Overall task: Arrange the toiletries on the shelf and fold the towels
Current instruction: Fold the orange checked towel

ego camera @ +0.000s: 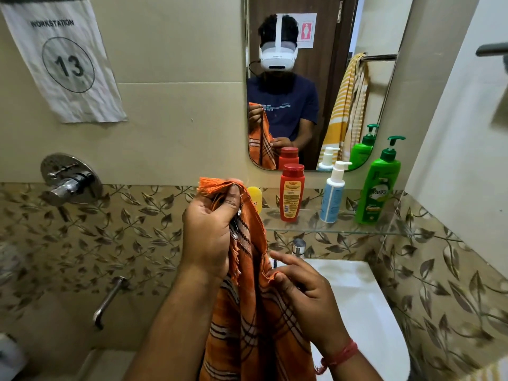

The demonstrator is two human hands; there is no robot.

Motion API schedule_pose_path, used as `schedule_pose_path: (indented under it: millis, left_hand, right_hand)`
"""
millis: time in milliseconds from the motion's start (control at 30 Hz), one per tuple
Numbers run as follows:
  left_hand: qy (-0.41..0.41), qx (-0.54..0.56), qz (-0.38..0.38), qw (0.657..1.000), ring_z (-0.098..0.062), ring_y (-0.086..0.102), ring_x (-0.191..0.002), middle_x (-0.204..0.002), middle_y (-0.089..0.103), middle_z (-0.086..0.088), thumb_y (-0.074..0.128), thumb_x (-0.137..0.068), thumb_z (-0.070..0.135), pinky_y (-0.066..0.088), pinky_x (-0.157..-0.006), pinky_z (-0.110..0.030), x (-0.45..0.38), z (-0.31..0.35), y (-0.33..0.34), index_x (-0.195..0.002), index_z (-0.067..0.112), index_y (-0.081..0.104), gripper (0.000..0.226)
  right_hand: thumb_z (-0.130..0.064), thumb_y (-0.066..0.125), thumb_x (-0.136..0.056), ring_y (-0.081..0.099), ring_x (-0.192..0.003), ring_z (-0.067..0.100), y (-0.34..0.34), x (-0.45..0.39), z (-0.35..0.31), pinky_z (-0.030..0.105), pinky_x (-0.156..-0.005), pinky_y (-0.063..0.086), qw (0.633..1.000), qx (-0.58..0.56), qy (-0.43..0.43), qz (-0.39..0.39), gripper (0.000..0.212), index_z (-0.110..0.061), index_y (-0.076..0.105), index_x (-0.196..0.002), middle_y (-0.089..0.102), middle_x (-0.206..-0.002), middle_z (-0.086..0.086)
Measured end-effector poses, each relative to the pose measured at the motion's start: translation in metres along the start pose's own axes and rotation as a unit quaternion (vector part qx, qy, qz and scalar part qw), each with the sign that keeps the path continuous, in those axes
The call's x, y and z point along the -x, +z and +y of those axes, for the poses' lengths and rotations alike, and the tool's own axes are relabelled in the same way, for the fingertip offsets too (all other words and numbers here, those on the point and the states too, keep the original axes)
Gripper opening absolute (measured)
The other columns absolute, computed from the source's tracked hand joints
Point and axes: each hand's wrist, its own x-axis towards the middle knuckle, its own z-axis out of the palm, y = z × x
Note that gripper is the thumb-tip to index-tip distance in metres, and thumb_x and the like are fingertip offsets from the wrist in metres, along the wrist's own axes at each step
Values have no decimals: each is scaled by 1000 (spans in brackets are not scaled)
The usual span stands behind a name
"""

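your left hand (pixel 209 232) grips fringed top edge of orange towel (pixel 255 320), fingers curled round bunched cloth, held up before wall. your right hand (pixel 305 292) pinches side edge lower down, index finger straight. towel hangs between forearms, left of white sink (pixel 365 298). glass shelf (pixel 343 229) behind: red bottle (pixel 292 192), white pump bottle (pixel 333 192), green pump bottle (pixel 380 185) upright, apart. yellow item (pixel 255 198) half hidden by towel.

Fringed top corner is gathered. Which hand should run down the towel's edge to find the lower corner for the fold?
Right. The right hand already pinches the orange towel's edge lower down, while the left hand grips the fringed top and probably should stay as the anchor.
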Motion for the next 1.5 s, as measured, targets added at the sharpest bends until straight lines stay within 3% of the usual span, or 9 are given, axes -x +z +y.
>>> schedule_pose_path:
  millis: [233, 400, 533, 733, 867, 967, 1167, 1333, 1500]
  left_hand:
    - [18, -22, -23, 999, -16, 71, -68, -72, 73, 5, 63, -95, 19, 55, -62, -33, 2, 1, 6, -87, 16, 69, 10]
    - [20, -17, -27, 999, -18, 71, -68, -74, 73, 3, 64, -95, 18, 57, -65, -34, 5, -3, 9, -88, 16, 70, 10]
    - [28, -7, -16, 999, -14, 72, -69, -73, 74, 6, 63, -95, 16, 58, -63, -29, 3, 0, 8, -89, 16, 70, 9]
    - [27, -12, -14, 999, -13, 72, -69, -73, 73, 7, 63, -95, 19, 57, -61, -29, 2, -2, 6, -93, 15, 68, 7]
    - [16, 5, 21, 1000, -20, 72, -69, -78, 74, -5, 65, -95, 15, 59, -61, -32, -5, -3, 2, -90, 12, 69, 8]
    - [13, 9, 49, 999, -37, 73, -82, -98, 73, -25, 66, -95, 17, 61, -71, -43, -12, -7, -7, -98, 5, 69, 13]
    - [24, -36, 135, 990, -7, 71, -64, -76, 71, 5, 65, -97, 16, 55, -55, -23, -25, -15, -20, -90, 17, 64, 7]
    - [29, -57, 166, 984, -5, 66, -63, -79, 67, 5, 61, -100, 17, 52, -54, -19, -32, -20, -29, -93, 17, 61, 7]
    - [52, -68, 201, 976, 1, 62, -55, -77, 64, 7, 57, -102, 20, 47, -47, -12, -36, -17, -21, -88, 20, 58, 14]
  right_hand:
    - [-38, 61, -93, 59, -119, 3, 12, 0, -11, 17, -94, 50, 996, 49, -74, 14, 20, -34, 75, -107, 55, -138, -19]
    - [-18, 60, -91, 61, -105, -3, 15, -10, 4, 22, -87, 53, 982, 171, -42, 70, 21, -27, 74, -102, 66, -111, -22]
    - [-23, 59, -92, 62, -86, 4, 11, -12, 18, 23, -70, 50, 986, 166, -28, -3, 12, -21, 70, -86, 67, -90, -14]
    - [-34, 53, -91, 57, -79, 8, 13, -2, 31, 28, -67, 46, 982, 134, -12, -130, 20, -20, 60, -78, 58, -81, -10]
    - [-27, 55, -92, 50, -75, -2, 3, 1, 40, 14, -63, 37, 974, 217, -58, -22, 15, -32, 53, -78, 51, -77, -22]
    - [-21, 56, -92, 49, -82, 7, -17, 0, 44, 17, -70, 37, 960, 262, -82, 54, 14, -27, 56, -80, 52, -79, -21]
    - [-31, 48, -94, 53, -65, 12, -34, 3, 12, 28, -60, 44, 996, 5, 22, 84, 22, -22, 59, -77, 58, -68, -1]
    - [-56, 49, -92, 48, -62, 12, -76, -3, -47, 33, -57, 39, 997, -10, -46, -67, 40, -20, 56, -75, 50, -65, -4]
    - [-58, 61, -86, 57, -71, 6, -81, -22, -65, 27, -61, 45, 925, 242, -42, -291, 38, -22, 57, -78, 61, -77, -7]
